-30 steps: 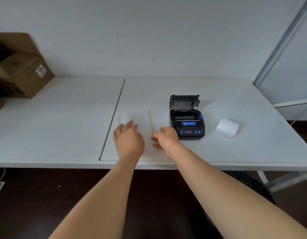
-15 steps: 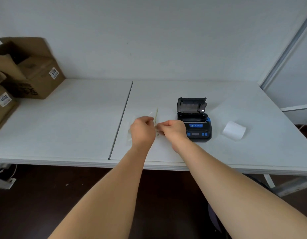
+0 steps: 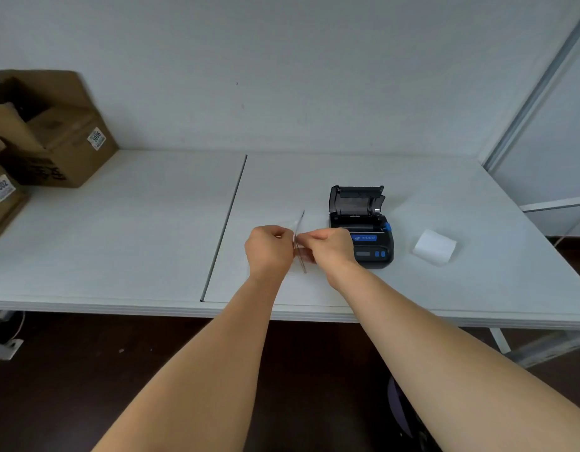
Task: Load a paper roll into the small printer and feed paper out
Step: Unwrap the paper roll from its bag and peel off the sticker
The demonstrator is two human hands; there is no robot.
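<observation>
A small black printer point(image 3: 360, 238) with blue buttons stands on the white table point(image 3: 119, 230), its lid tipped open at the back. To its right lies a white paper roll point(image 3: 433, 246). Left of the printer a clear plastic bag point(image 3: 301, 220) with a thin stiff strip along one edge is lifted off the table. My left hand point(image 3: 269, 249) and my right hand point(image 3: 327, 247) pinch that edge from either side, knuckles almost touching. What the bag holds is hidden behind my left hand.
Two open cardboard boxes point(image 3: 54, 132) point(image 3: 1, 197) sit at the table's far left. A dark seam point(image 3: 223, 223) runs front to back between two tabletops. A wall stands behind and a metal-framed partition point(image 3: 536, 93) at the right.
My hands came together from flat on the table and took hold of the bag's edge, raising it slightly. The view has shifted a little.
</observation>
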